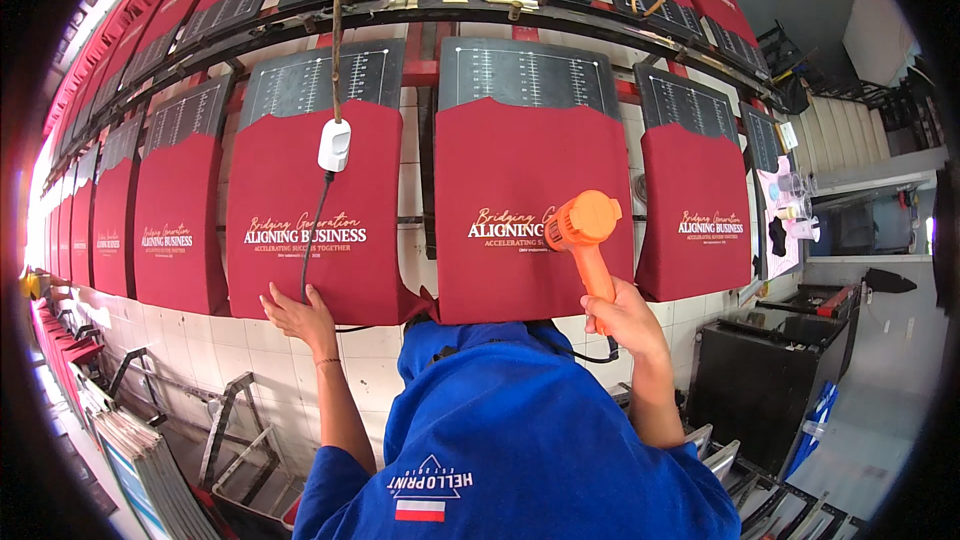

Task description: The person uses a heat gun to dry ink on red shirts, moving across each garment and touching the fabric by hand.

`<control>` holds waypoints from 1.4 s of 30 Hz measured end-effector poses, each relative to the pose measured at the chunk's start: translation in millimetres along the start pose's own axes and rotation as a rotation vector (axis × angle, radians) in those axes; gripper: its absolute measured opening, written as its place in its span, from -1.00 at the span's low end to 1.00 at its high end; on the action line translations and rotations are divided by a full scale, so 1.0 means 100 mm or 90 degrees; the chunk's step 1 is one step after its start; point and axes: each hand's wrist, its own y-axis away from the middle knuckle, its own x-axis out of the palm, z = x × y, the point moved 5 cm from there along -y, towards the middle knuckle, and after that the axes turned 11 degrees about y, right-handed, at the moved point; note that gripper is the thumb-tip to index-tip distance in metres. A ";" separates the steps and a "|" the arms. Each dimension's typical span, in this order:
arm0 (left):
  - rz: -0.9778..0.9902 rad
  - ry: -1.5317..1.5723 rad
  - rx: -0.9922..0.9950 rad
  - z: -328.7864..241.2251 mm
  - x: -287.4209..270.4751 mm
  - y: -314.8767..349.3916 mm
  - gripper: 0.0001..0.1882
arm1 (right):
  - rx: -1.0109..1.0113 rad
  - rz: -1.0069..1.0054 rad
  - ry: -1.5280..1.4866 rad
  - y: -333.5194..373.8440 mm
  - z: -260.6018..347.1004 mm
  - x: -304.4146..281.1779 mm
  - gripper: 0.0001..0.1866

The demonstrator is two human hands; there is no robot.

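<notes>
In my right hand (628,320) is an orange heat gun (583,225), gripped by its handle. Its body covers part of the white and gold print on a dark red T-shirt (530,160) stretched over a black board. My left hand (300,320) has its fingers spread at the lower edge of the neighbouring red shirt (315,165). A black cable (318,225) runs down that shirt and passes between the thumb and forefinger. The cable hangs from a white socket connector (334,145) on a cord from above.
More printed red shirts (180,205) on boards stretch in rows left, right and beyond. A dark metal rail (470,15) crosses behind the nearest row. A black cabinet (745,385) stands at the lower right, and stacked frames (150,470) lean at the lower left.
</notes>
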 end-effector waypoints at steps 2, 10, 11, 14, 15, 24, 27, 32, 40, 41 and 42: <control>-0.015 0.022 0.093 -0.23 -0.02 0.09 -0.26 | 0.003 -0.001 -0.012 0.00 -0.02 -0.03 -0.86; 0.234 0.305 0.416 -1.78 0.25 0.89 -0.30 | 0.017 -0.032 -0.046 0.05 -0.04 -0.17 -0.87; 0.261 0.290 0.461 -1.99 0.32 1.03 -0.30 | 0.017 -0.031 -0.040 0.05 -0.05 -0.18 -0.87; 0.377 0.263 0.507 -2.35 0.71 1.28 -0.29 | 0.027 -0.032 -0.048 0.05 -0.11 -0.23 -0.84; 0.389 0.260 0.520 -2.46 0.82 1.33 -0.29 | 0.033 -0.031 -0.074 0.06 -0.11 -0.26 -0.84; 0.434 0.122 0.642 -2.72 1.09 1.69 -0.24 | 0.011 -0.069 -0.095 0.14 -0.20 -0.43 -0.82; 0.465 0.102 0.674 -2.66 0.93 1.86 -0.23 | 0.017 -0.071 -0.131 0.16 -0.20 -0.49 -0.82; 0.542 0.076 0.703 -2.45 0.87 1.99 -0.21 | 0.013 -0.100 -0.157 0.20 -0.29 -0.53 -0.82; 0.367 0.086 0.648 -2.90 1.33 1.45 -0.26 | -0.012 -0.118 -0.193 0.23 -0.43 -0.65 -0.82; 0.347 0.093 0.626 -2.95 1.38 1.39 -0.27 | -0.010 -0.124 -0.198 0.23 -0.44 -0.65 -0.82; 0.338 0.091 0.619 -2.97 1.41 1.38 -0.28 | -0.006 -0.128 -0.202 0.24 -0.44 -0.65 -0.82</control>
